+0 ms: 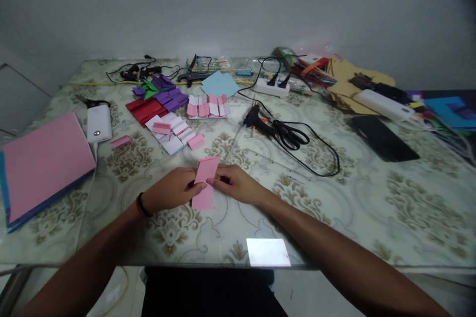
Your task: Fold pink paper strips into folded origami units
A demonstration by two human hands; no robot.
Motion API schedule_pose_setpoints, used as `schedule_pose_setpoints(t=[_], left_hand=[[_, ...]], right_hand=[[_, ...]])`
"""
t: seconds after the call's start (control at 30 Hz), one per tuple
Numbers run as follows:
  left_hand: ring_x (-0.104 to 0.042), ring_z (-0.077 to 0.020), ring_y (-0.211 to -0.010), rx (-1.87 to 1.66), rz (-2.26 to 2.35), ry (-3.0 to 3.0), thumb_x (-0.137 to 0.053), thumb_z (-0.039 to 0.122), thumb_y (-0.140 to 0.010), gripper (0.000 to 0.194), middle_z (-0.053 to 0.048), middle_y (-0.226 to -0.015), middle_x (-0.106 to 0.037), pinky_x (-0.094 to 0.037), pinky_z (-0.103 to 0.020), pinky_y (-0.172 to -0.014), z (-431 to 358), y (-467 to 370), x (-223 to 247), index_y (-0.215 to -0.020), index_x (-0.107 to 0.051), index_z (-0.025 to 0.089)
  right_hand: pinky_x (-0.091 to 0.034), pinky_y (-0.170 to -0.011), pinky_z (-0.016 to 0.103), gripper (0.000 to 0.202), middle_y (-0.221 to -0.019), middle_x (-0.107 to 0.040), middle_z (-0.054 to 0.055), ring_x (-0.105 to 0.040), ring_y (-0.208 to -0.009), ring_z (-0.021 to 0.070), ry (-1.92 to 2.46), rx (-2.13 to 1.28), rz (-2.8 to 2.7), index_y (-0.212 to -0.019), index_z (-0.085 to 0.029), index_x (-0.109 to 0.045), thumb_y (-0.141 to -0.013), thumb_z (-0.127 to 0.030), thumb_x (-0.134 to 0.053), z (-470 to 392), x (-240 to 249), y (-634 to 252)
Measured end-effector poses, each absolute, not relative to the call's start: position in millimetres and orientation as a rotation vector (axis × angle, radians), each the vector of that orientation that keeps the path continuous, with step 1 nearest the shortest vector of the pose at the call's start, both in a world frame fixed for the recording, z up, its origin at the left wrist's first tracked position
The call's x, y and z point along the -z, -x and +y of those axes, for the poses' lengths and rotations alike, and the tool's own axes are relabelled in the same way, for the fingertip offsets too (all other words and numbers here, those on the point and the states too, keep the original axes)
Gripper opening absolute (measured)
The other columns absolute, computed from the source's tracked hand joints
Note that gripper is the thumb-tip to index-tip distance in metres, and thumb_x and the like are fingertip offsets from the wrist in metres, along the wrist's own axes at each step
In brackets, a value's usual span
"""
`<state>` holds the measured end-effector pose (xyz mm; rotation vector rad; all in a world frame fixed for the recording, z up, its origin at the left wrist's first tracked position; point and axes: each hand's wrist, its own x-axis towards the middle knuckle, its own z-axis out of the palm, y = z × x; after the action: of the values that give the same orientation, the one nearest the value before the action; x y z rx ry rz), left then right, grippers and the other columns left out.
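Left hand (173, 188), right hand (237, 183) pinch 1 pink paper (207, 170).

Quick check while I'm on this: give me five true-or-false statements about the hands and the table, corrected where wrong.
1. The left hand and right hand both hold the pink paper. True.
2. The black wristband is on the right wrist. False: it is on the left.
3. The black glue gun lies on the table. True.
4. The light-blue sheets are under the right hand. False: they lie farther back.
5. The black phone lies right of the glue gun. True.
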<state>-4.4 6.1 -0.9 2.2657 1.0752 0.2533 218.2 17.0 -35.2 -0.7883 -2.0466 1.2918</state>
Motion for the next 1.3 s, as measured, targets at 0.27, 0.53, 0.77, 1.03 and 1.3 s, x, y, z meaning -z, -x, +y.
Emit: schedule_pose_setpoints(t=[0.27, 0.53, 0.77, 1.03, 1.3], left_hand=[[-0.053, -0.0138, -0.066, -0.249, 1.089, -2.24, -0.051, 0.029, -0.098, 0.029, -0.002, -0.072, -0.063, -0.034, -0.027, -0.064, 4.6, 4.1, 1.3, -0.073, -0.057, 0.015], [-0.048, -0.0123, -0.062, -0.272, 1.103, -2.216, -0.051, 0.032, -0.097, 0.034, 0.0, -0.066, -0.058, -0.03, -0.027, -0.061, 6.1, 3.5, 0.1, -0.068, -0.053, 0.015], [-0.049, -0.0123, -0.062, -0.254, 1.091, -2.198, -0.048, 0.035, -0.099, 0.037, 0.0, -0.067, -0.059, -0.03, -0.027, -0.061, 7.0, 3.7, 1.7, -0.069, -0.054, 0.015], [-0.048, -0.0121, -0.061, -0.263, 1.098, -2.214, -0.05, 0.034, -0.098, 0.035, 0.0, -0.065, -0.058, -0.03, -0.027, -0.06, 7.9, 4.2, 4.5, -0.069, -0.053, 0.015], [-0.047, -0.0122, -0.062, -0.251, 1.107, -2.199, -0.049, 0.035, -0.098, 0.036, 0.0, -0.066, -0.057, -0.03, -0.028, -0.061, 6.6, 4.6, 3.5, -0.068, -0.051, 0.016]], right_hand=[[-0.033, -0.059, 0.022, 0.044, -0.07, -0.045, -0.002, -0.04, -0.062, 0.0106, 0.791, -1.295, -2.052, -0.079, -0.014, -0.062, -0.099, -0.052, -0.055, 16.8, 33.4, -217.5], [-0.031, -0.058, 0.022, 0.042, -0.067, -0.041, -0.004, -0.037, -0.061, 0.0099, 0.775, -1.258, -2.057, -0.074, -0.014, -0.057, -0.099, -0.047, -0.055, 17.2, 33.4, -217.0], [-0.031, -0.058, 0.022, 0.04, -0.066, -0.041, -0.004, -0.036, -0.061, 0.0098, 0.752, -1.257, -2.046, -0.075, -0.014, -0.058, -0.1, -0.046, -0.054, 17.6, 33.4, -216.7], [-0.031, -0.058, 0.022, 0.043, -0.066, -0.041, -0.004, -0.036, -0.061, 0.01, 0.758, -1.256, -2.043, -0.071, -0.015, -0.054, -0.099, -0.048, -0.054, 18.0, 34.3, -216.2], [-0.031, -0.058, 0.022, 0.044, -0.066, -0.041, -0.004, -0.036, -0.061, 0.0099, 0.768, -1.251, -2.05, -0.071, -0.015, -0.055, -0.099, -0.05, -0.055, 17.7, 34.5, -216.7]])
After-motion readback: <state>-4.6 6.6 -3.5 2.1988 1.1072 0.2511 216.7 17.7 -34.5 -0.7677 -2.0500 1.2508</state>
